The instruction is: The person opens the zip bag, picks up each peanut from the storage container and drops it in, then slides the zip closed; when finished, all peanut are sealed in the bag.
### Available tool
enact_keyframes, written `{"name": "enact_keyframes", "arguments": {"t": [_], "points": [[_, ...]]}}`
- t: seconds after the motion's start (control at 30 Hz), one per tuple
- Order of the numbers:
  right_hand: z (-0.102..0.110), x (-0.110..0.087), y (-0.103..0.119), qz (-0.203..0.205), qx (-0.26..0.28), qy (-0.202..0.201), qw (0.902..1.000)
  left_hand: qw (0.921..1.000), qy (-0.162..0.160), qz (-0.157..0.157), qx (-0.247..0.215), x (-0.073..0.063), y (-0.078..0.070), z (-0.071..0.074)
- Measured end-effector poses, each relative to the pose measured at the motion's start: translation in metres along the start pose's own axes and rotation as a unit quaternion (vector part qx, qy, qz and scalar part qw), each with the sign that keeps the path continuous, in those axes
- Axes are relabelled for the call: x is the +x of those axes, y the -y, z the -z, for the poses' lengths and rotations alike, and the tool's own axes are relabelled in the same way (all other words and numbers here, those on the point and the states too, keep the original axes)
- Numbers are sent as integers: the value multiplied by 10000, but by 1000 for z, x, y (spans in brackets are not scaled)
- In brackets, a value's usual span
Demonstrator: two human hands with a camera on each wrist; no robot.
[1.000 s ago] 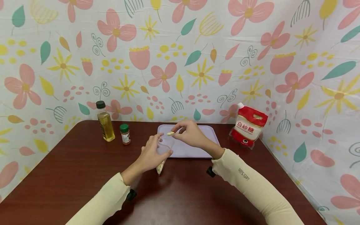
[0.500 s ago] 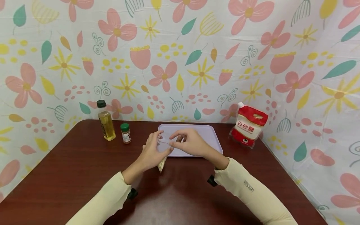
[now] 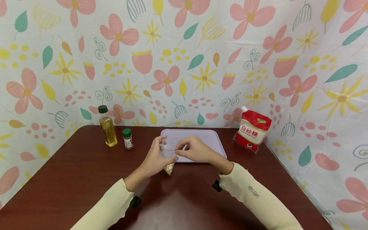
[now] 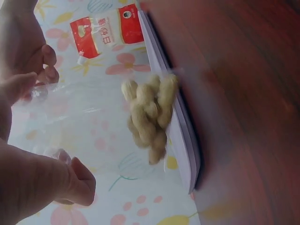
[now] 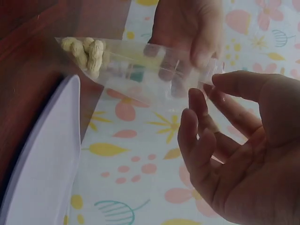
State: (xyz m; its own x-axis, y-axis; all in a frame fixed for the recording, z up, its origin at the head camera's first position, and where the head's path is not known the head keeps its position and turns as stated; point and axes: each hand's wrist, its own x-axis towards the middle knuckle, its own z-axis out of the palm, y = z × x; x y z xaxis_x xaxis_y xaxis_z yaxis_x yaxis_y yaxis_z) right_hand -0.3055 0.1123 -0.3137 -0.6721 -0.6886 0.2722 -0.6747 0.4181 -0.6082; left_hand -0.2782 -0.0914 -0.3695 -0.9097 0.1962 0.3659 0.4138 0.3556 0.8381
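A clear plastic bag (image 5: 154, 89) hangs between my hands, with several unshelled peanuts (image 4: 145, 112) gathered in its bottom. My left hand (image 3: 155, 159) holds the bag near its mouth, thumb on one side and fingers on the other. My right hand (image 3: 196, 150) pinches the bag's rim between thumb and index finger. In the right wrist view, the other right fingers (image 5: 190, 136) curl loosely below the rim. Beyond the hands lies a pale lilac tray (image 3: 208, 143), partly hidden by them in the head view.
On the left of the dark wooden table (image 3: 86, 179) stand an oil bottle (image 3: 108, 129) and a small green-capped spice jar (image 3: 127, 139). A red and white sugar pouch (image 3: 252, 129) is at the right rear. A flowered cloth (image 3: 184, 64) hangs behind the table.
A second ago my right fingertips held a peanut above the bag. Half a second ago they were parted with no peanut visible; now they pinch the rim. The left hand keeps its hold.
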Motion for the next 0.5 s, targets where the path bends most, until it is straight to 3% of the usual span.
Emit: {"name": "enact_keyframes", "arguments": {"t": [0.27, 0.5], "points": [[11, -15, -4, 47, -366, -806, 9961, 9946, 41, -927, -456, -3, 7, 14], [17, -25, -4, 366, -369, -980, 9938, 9912, -31, -961, -915, -4, 8, 18]]}}
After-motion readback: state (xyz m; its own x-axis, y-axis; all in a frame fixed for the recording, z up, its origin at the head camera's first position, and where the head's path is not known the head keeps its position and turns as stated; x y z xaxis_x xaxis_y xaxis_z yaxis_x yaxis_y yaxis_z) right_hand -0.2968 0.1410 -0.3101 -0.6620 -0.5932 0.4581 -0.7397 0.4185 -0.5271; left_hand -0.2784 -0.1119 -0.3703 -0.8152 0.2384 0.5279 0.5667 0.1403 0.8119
